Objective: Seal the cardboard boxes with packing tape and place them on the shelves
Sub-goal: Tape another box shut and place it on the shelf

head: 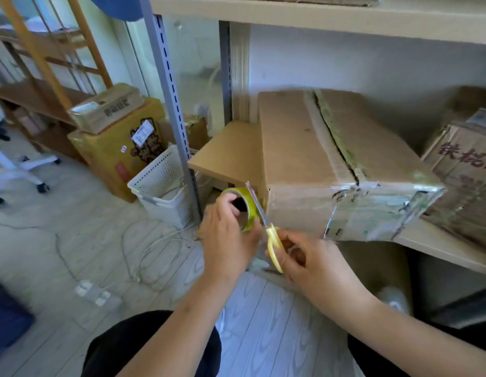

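The big cardboard box (318, 159) fills most of the lower shelf (440, 246) and overhangs its front edge, with another box (465, 180) crowding its right side. Left of the big box a strip of bare shelf board stays open up to the grey shelf post (176, 126). Above the big box there is open room under the upper shelf (318, 20), while below and left of it a white basket (163, 186) and loose cables (154, 251) clutter the floor.

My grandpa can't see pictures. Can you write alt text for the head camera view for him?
A left hand holds a yellow-green roll of packing tape while the right hand works yellow-handled scissors beside a large brown cardboard box on a pale wooden shelf.
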Demonstrator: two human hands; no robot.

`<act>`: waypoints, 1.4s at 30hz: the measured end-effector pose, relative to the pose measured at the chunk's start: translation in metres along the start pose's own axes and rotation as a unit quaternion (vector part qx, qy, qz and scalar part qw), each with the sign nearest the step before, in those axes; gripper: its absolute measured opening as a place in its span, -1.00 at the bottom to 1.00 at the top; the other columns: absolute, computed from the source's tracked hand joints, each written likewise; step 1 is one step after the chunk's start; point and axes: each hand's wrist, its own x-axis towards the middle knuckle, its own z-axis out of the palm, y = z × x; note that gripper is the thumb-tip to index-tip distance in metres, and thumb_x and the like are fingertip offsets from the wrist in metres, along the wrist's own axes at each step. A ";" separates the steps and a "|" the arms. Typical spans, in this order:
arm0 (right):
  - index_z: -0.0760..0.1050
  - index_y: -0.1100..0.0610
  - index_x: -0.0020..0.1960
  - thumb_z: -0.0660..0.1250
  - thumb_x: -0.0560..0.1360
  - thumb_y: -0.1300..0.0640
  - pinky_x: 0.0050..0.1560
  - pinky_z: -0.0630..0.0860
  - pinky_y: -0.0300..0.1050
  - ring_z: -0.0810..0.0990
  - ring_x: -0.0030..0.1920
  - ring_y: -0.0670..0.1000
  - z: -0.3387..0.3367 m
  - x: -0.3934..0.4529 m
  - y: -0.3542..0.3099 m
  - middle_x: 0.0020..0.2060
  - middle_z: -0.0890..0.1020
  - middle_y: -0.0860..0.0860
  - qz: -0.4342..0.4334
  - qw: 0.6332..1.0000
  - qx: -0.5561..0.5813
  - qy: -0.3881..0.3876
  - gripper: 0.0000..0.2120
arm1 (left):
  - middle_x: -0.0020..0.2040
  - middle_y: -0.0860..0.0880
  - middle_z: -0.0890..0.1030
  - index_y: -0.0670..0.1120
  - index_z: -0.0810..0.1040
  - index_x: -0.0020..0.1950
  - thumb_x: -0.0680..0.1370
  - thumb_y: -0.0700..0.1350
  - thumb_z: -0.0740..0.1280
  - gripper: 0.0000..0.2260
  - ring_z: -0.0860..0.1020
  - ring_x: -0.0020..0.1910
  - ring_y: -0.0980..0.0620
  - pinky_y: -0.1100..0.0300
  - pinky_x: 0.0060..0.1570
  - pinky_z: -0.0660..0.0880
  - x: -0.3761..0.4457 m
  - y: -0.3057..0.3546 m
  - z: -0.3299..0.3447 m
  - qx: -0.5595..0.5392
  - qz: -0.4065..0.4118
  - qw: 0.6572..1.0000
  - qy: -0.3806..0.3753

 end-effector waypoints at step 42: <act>0.58 -0.19 0.03 0.24 0.63 0.06 0.16 0.57 0.02 0.65 -0.04 -0.01 0.125 0.060 0.020 -0.04 0.63 -0.06 0.156 0.934 0.285 0.150 -0.81 | -0.37 0.07 0.50 0.10 0.35 0.31 0.61 -0.01 0.27 -0.71 0.27 -0.44 0.06 0.17 -0.15 0.19 0.075 -0.010 -0.047 0.188 0.178 0.956 -0.140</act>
